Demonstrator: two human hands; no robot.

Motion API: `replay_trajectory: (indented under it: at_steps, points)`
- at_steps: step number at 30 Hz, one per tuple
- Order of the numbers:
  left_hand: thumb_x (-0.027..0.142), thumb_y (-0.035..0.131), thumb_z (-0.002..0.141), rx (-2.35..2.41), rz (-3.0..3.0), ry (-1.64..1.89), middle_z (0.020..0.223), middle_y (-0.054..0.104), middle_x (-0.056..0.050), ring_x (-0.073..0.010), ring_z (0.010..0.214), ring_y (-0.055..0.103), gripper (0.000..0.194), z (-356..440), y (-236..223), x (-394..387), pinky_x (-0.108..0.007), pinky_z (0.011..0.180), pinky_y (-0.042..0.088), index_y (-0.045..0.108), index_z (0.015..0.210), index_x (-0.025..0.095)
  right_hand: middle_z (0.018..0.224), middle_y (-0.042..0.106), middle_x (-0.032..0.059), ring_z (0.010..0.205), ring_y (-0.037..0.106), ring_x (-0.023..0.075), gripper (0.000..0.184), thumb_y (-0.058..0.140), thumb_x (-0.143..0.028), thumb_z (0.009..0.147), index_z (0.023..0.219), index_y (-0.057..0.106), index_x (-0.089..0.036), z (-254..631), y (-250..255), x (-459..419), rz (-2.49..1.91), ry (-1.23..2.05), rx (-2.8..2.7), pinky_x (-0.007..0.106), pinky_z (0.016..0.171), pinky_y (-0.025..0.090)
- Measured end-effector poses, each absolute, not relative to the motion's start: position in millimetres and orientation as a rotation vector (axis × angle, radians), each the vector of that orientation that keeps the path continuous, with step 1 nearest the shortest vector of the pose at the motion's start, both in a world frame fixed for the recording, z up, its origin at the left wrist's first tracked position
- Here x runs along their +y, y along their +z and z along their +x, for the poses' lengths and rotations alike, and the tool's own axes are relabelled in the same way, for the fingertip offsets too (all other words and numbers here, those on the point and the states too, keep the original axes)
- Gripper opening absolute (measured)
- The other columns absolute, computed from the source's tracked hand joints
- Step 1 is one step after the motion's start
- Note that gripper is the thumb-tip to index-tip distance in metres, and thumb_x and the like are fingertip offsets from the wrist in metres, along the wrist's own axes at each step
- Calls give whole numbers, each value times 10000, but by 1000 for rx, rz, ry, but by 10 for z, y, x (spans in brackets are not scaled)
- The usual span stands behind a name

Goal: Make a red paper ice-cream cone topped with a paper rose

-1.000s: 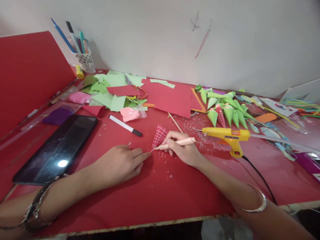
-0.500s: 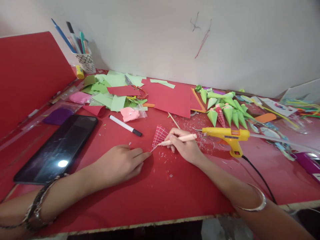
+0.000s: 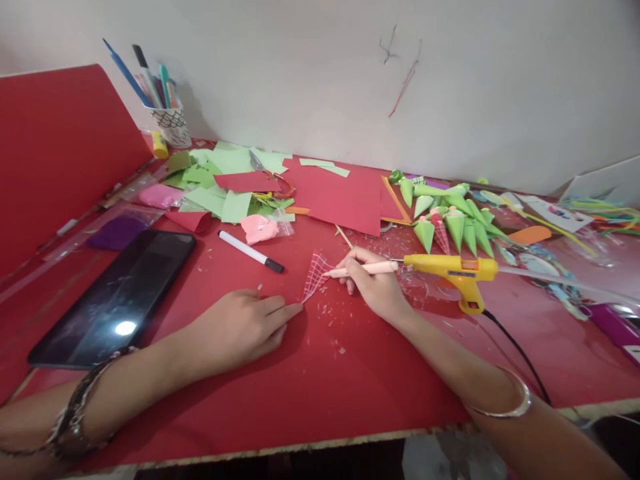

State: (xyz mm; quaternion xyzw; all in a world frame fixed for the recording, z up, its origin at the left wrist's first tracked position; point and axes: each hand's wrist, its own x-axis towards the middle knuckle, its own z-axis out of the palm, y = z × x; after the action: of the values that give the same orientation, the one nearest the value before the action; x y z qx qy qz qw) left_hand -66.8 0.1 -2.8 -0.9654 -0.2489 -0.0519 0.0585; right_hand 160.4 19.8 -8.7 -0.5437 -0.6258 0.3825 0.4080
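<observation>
A small red paper triangle (image 3: pixel 314 275) with a white grid drawn on it lies on the red table, its point toward me. My left hand (image 3: pixel 247 327) rests flat beside it, index finger stretched out with its tip at the paper's point. A pale peach pen (image 3: pixel 363 268) is pinched in my right hand (image 3: pixel 373 283), its tip on the right part of the triangle. To the left lies a white marker (image 3: pixel 250 251) with a black cap. The yellow glue gun (image 3: pixel 450 267) is just right of my right hand, its nozzle behind the pen's end.
A black phone (image 3: pixel 115 293) lies at left. Green paper scraps (image 3: pixel 220 200) and a red sheet (image 3: pixel 345 200) are toward the wall, near a pink clay lump (image 3: pixel 259 229). Several green paper cones (image 3: pixel 455 227) lie at right. A pen cup (image 3: pixel 171 127) stands at back left.
My right hand has slid the pen slightly up and to the right, away from the triangle's point. My left hand has not moved.
</observation>
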Motion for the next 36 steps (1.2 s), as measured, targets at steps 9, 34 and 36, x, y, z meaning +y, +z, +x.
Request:
replay_trajectory:
  at_steps: [9, 34, 36]
  points:
    - [203, 385, 822, -731, -2911, -215, 673, 619, -3, -121, 479, 527, 301, -664, -22, 6, -255, 508, 420, 546, 1073, 166, 506, 504, -48, 413, 462, 61, 164, 424, -213, 776, 631, 489, -172, 1631, -96, 231, -1413, 862, -1538, 182, 417, 357]
    - [200, 372, 798, -995, -3001, -325, 635, 584, -10, -143, 538, 536, 222, -666, -12, 1, -245, 516, 409, 460, 997, 157, 615, 519, -33, 541, 520, 94, 126, 448, -307, 822, 809, 507, -196, 1593, -19, 122, -1181, 788, -1594, 228, 531, 414]
    - [221, 396, 793, -1109, -3063, -448, 656, 547, 5, -125, 562, 515, 261, -673, -24, 16, -225, 527, 407, 393, 1046, 158, 617, 524, -29, 572, 528, 103, 119, 472, -306, 809, 822, 518, -197, 1576, -10, 93, -1136, 844, -1615, 233, 549, 422]
